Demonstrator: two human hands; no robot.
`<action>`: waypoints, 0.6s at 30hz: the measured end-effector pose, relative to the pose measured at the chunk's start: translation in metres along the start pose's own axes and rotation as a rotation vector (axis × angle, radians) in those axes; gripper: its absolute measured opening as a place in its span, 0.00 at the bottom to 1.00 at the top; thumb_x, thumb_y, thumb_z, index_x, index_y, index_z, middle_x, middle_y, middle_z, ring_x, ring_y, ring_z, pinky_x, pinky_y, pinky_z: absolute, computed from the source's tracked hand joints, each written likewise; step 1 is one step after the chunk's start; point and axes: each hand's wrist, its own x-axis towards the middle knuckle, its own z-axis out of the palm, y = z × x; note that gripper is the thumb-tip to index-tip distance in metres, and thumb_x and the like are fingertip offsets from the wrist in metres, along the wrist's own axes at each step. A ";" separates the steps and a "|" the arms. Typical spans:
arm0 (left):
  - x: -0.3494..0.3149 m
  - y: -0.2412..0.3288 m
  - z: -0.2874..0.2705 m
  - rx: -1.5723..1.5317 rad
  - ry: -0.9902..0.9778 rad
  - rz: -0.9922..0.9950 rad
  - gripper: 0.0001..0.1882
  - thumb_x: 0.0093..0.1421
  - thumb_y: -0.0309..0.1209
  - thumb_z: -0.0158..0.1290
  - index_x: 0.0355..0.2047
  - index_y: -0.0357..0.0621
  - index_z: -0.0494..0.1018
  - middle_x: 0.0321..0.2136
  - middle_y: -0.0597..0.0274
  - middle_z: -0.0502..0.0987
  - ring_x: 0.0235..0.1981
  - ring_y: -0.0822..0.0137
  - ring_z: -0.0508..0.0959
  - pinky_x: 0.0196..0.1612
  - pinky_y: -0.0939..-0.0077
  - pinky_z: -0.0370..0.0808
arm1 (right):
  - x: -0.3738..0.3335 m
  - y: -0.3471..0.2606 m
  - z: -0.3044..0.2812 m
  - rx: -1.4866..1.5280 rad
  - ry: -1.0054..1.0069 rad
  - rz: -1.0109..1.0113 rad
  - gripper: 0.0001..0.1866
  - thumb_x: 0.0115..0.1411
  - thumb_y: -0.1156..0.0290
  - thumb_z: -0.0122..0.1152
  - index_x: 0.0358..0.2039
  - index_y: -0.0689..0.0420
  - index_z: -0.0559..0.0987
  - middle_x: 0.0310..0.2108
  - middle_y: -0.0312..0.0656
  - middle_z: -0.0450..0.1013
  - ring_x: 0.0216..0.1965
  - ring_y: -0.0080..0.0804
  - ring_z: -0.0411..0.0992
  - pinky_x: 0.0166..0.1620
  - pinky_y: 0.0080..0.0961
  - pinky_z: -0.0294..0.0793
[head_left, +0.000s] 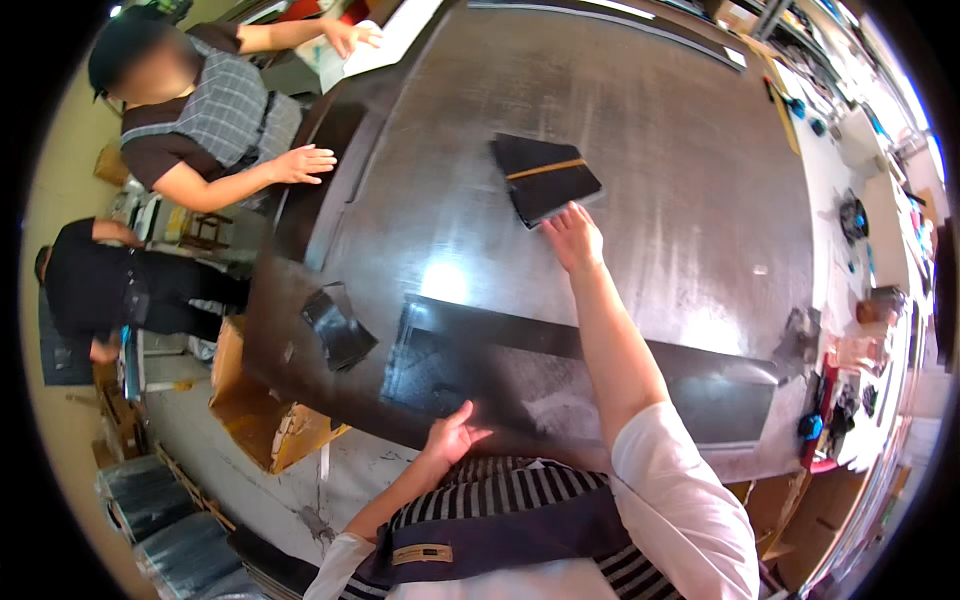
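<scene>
A black bundle of flat sheets point(535, 160) with a tan band across it lies on the large dark table point(690, 170). My right hand point(575, 237) is stretched out over the table, its fingertips at the near edge of the bundle; its fingers look extended, not wrapped round it. My left hand point(455, 435) rests at the table's near edge, fingers apart and holding nothing. It is closest to a long black sheet point(440, 365) that lies along the near side, under my right forearm.
A smaller black glossy piece point(340, 327) lies near the left table edge. Across the left side a co-worker in a checked apron point(225, 110) has one hand on the edge and the other on white paper point(385, 55). Another person point(120, 285) stands behind. An open cardboard box point(250, 400) sits below.
</scene>
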 end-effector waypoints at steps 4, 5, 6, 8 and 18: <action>0.009 0.015 0.004 -0.052 -0.004 0.017 0.18 0.61 0.34 0.55 0.49 0.39 0.68 0.45 0.56 0.75 0.45 0.53 0.76 0.49 0.49 0.75 | -0.046 -0.011 -0.002 -1.084 -0.014 -0.211 0.17 0.54 0.73 0.60 0.45 0.63 0.74 0.34 0.43 0.76 0.37 0.31 0.74 0.43 0.29 0.74; 0.005 0.021 0.005 -0.057 -0.042 0.052 0.19 0.62 0.34 0.54 0.50 0.42 0.68 0.46 0.55 0.75 0.46 0.54 0.76 0.49 0.49 0.75 | -0.071 -0.011 -0.005 -1.514 -0.012 -0.430 0.21 0.54 0.70 0.63 0.47 0.62 0.73 0.37 0.48 0.77 0.39 0.43 0.75 0.44 0.33 0.74; 0.007 0.024 0.002 -0.025 -0.015 0.068 0.18 0.62 0.35 0.54 0.50 0.44 0.68 0.46 0.56 0.75 0.45 0.54 0.77 0.48 0.51 0.76 | -0.096 -0.021 -0.013 -1.523 -0.043 -0.389 0.20 0.54 0.67 0.64 0.46 0.61 0.74 0.40 0.51 0.76 0.44 0.47 0.74 0.49 0.36 0.71; 0.016 0.033 -0.014 0.023 0.007 0.087 0.17 0.62 0.36 0.54 0.49 0.45 0.69 0.45 0.56 0.76 0.44 0.54 0.78 0.44 0.53 0.78 | -0.141 -0.064 -0.031 -2.160 -0.073 -0.312 0.22 0.53 0.58 0.65 0.45 0.56 0.76 0.44 0.46 0.71 0.51 0.43 0.67 0.53 0.39 0.66; 0.016 0.068 -0.013 0.210 0.073 0.146 0.17 0.60 0.36 0.57 0.46 0.41 0.71 0.41 0.56 0.78 0.39 0.57 0.79 0.38 0.62 0.81 | -0.200 -0.101 -0.057 -2.462 -0.131 -0.173 0.24 0.40 0.67 0.74 0.39 0.56 0.76 0.43 0.41 0.70 0.51 0.41 0.65 0.52 0.35 0.67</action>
